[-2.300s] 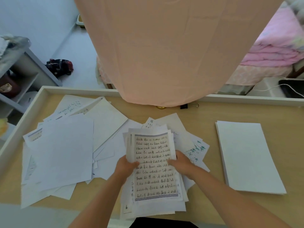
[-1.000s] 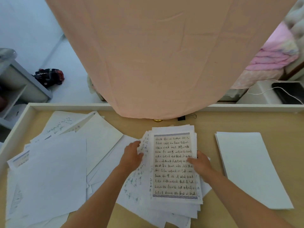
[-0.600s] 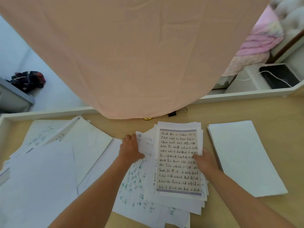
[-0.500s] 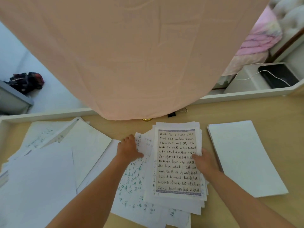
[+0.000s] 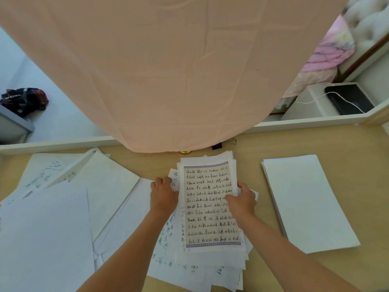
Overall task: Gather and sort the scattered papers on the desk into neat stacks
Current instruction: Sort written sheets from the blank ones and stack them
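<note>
A pile of handwritten sheets (image 5: 207, 205) lies in the middle of the wooden desk (image 5: 294, 144), topped by a page with a blue patterned border. My left hand (image 5: 163, 194) rests against the pile's left edge, fingers on the sheets below. My right hand (image 5: 241, 199) grips the pile's right edge, thumb on top of the page. A neat stack of blank white paper (image 5: 305, 203) lies to the right. Scattered white sheets (image 5: 63, 207) cover the left half of the desk.
A peach cloth (image 5: 168, 70) hangs over the desk's far edge. A black binder clip (image 5: 216, 146) and a gold round object (image 5: 185, 152) sit just under it. The desk has a raised white rim (image 5: 52, 144). A black device with a white cable (image 5: 347, 100) sits beyond the rim.
My left hand moved right, from the loose sheets up to the pile's left edge. My right hand shifted onto the top page and now grips the right edge.
</note>
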Demonstrator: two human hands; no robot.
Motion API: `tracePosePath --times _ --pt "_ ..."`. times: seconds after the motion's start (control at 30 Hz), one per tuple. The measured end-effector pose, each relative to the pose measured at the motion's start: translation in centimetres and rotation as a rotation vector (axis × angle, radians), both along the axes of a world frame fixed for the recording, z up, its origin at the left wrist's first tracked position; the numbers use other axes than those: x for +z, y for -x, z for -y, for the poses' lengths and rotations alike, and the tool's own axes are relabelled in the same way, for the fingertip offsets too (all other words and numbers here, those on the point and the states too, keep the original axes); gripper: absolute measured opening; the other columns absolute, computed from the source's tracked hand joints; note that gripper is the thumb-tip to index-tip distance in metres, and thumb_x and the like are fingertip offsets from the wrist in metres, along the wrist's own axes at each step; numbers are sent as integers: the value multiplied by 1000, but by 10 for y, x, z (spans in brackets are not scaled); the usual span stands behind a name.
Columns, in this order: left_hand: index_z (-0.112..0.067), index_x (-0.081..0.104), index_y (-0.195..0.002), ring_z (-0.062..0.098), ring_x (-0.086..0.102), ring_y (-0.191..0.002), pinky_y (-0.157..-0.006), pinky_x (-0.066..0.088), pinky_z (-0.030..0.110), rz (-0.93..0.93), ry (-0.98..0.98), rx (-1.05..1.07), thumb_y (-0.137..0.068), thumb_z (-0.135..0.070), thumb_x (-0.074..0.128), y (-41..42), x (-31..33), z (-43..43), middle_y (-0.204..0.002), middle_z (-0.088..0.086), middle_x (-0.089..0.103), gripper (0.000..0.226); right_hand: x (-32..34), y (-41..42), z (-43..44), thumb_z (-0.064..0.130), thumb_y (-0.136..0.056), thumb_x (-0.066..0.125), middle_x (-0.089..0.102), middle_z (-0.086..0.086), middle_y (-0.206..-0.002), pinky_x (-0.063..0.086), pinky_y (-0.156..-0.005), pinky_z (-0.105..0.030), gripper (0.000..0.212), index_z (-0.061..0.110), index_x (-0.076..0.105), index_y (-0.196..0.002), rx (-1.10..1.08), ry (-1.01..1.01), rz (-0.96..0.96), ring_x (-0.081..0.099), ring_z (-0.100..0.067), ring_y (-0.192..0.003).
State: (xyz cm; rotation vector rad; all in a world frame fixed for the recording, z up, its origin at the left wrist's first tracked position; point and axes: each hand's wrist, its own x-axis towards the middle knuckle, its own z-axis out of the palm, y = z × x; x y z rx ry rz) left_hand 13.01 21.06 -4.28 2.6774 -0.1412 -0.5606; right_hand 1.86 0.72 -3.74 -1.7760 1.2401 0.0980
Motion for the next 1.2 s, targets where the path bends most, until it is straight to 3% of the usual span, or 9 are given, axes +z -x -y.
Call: tracePosePath --times 0.1,0.27,0.5,0.63,0.7,0.83,0.97,1.07,1.2 --pt "-16 48 -139 30 32 -132 -104 40 42 55 26 -74 -97 -29 49 15 -3 -2 -148 7 36 44 7 -9 -3 5 -75 68 55 -6 -119 54 -53 -28 53 29 57 -120 -78 -163 50 67 -24 -87" --pt "-19 32 -151 24 23 -143 -116 30 44 -1 133 -147 -100 -19 40 27 -4 -10 -158 1 31 52 13 -5 2 5 -79 77 68 -2 -96 51 -58 -27 39 14 60 -113 31 -226 -46 66 -19 -81" --pt "-19 23 -153 21 30 -141 -116 30 42 -51 201 -91 -85 -29 72 -7 11 -22 -152 -2 35 85 27 11 36 10 -83 77 73 -1 -97 56 -69 -31 23 16 67 -103 129 -303 65 69 -19 -86" --pt "-40 40 -137 12 52 -124 -104 45 43 -275 258 -257 -67 -44 77 -26 16 -16 -130 -12 58 79 32 26 70 7 -81 77 76 -4 -106 57 -86 -45 32 14 70 -111 199 -429 158 73 -23 -96" --pt "-35 51 -133 12 56 -122 -104 47 43 -408 307 -248 -69 -42 74 -30 14 -10 -127 -12 62 68 32 30 81 8 -80 78 76 -3 -105 57 -86 -45 34 14 70 -112 201 -406 157 73 -24 -97" --pt "-23 70 -107 12 69 -94 -89 56 38 -429 337 -215 -89 -32 68 -25 20 3 -102 -7 73 20 28 32 84 9 -81 78 75 -4 -97 60 -75 -41 28 15 71 -107 52 -262 147 72 -26 -88" --pt "-18 71 -86 14 68 -74 -73 54 33 -257 398 29 -92 -49 60 -10 32 3 -79 -3 72 32 22 31 76 10 -87 73 72 -1 -94 56 -64 -32 22 16 69 -108 -59 -210 117 70 -23 -82" --pt "-1 68 -83 21 63 -66 -64 49 32 -204 318 110 -93 -55 52 -1 29 -6 -73 7 69 57 17 29 67 12 -92 68 70 1 -90 52 -59 -29 16 16 67 -107 -64 -169 74 67 -20 -78" --pt "-7 68 -98 26 69 -86 -77 54 36 -402 327 37 -94 -37 59 6 33 -15 -93 10 72 32 15 28 62 14 -94 60 69 1 -90 55 -64 -34 14 17 67 -106 -91 -18 49 67 -22 -75"
